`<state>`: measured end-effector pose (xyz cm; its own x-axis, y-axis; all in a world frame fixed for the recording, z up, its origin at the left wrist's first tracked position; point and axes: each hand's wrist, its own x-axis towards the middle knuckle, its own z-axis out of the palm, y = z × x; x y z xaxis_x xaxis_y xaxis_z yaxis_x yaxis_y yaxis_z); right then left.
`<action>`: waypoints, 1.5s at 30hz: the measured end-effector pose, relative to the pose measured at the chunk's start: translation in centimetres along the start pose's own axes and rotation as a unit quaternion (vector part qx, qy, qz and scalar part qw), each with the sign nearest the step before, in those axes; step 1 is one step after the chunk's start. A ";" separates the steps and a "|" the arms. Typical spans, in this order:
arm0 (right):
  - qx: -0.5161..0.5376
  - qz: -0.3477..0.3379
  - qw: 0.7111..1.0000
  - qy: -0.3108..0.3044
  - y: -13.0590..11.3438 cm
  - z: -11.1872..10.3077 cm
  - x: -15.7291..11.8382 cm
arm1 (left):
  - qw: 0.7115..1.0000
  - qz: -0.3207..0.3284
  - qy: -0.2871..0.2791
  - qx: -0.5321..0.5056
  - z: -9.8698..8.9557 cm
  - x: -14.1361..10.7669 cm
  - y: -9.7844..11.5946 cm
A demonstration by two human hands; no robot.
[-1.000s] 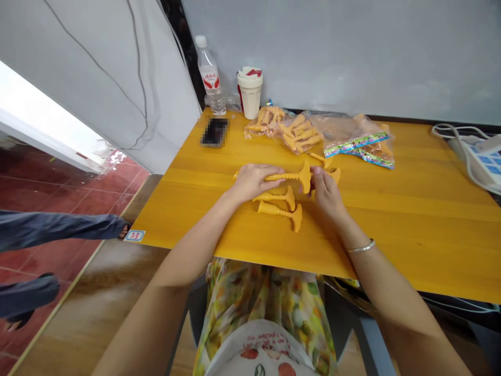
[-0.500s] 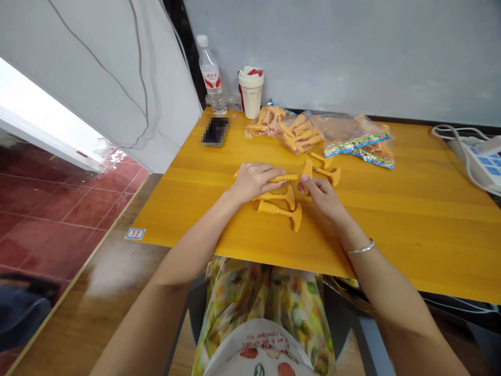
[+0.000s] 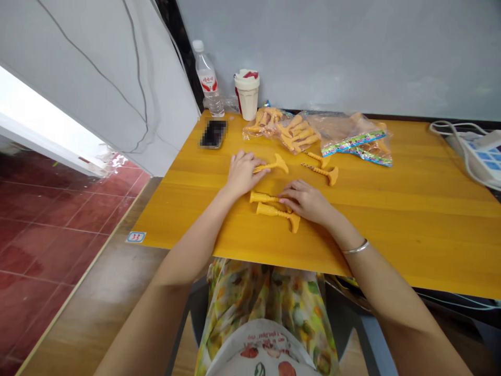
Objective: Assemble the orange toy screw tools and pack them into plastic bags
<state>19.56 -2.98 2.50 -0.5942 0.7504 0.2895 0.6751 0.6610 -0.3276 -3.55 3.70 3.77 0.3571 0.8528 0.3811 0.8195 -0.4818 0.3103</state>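
Five orange T-handled tools (image 3: 280, 164) show unbagged: the left hand (image 3: 244, 173) clasps one, the right hand (image 3: 305, 201) pinches another.

Back wall: a plain pale grey surface (image 3: 352, 52) rises behind the wooden table (image 3: 410, 224).
Side wall: a whitish panel (image 3: 90, 68) stands to the left, with thin grey cables (image 3: 138, 57) hanging loosely across it.
Floor: red tiles (image 3: 50, 230) with pale joints lie beyond a light edging strip; brown wood-look flooring (image 3: 109, 282) runs beside the table.
Seat: a grey chair (image 3: 371, 334) is partly visible below the table edge.
Light: bright white light (image 3: 35, 115) shows at the far left, and a soft sheen lies on the floor.
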 end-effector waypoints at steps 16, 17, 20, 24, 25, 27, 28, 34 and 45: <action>-0.202 0.258 0.932 0.156 7.6 -4.5 -2.5 | 0.980 0.105 -0.165 -0.039 0.2 -0.6 1.5; -0.209 0.267 0.928 0.153 7.8 -4.3 -2.6 | 0.982 0.095 -0.154 -0.046 -0.2 -0.5 1.3; -0.214 0.283 0.925 0.134 8.1 -3.6 -2.8 | 0.994 0.044 -0.083 -0.053 -1.5 -0.1 -0.1; -0.218 0.295 0.926 0.087 8.3 -2.8 -2.8 | 0.996 -0.013 -0.083 -0.034 -2.3 0.3 -2.3; -0.221 0.295 0.926 0.081 8.4 -2.6 -2.8 | 0.994 -0.017 -0.102 -0.030 -2.2 0.4 -2.7; -0.226 0.292 0.926 0.082 8.6 -2.4 -2.8 | 0.990 -0.020 -0.135 -0.024 -1.8 0.4 -3.2; -0.228 0.289 0.926 0.084 8.7 -2.4 -2.8 | 0.989 -0.020 -0.147 -0.023 -1.5 0.4 -3.4; -0.231 0.249 0.932 0.128 7.7 -2.3 -2.2 | 0.985 0.010 -0.168 -0.034 0.5 0.5 -4.5; -0.221 0.134 0.946 0.196 4.1 -2.6 -0.9 | 0.989 0.046 -0.063 -0.126 -1.0 0.5 -1.1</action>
<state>23.98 -0.95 3.19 -0.2263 0.7754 0.5895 0.9471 0.3165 -0.0528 -4.77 4.44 4.47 0.4917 0.8132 0.3113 0.6486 -0.5806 0.4922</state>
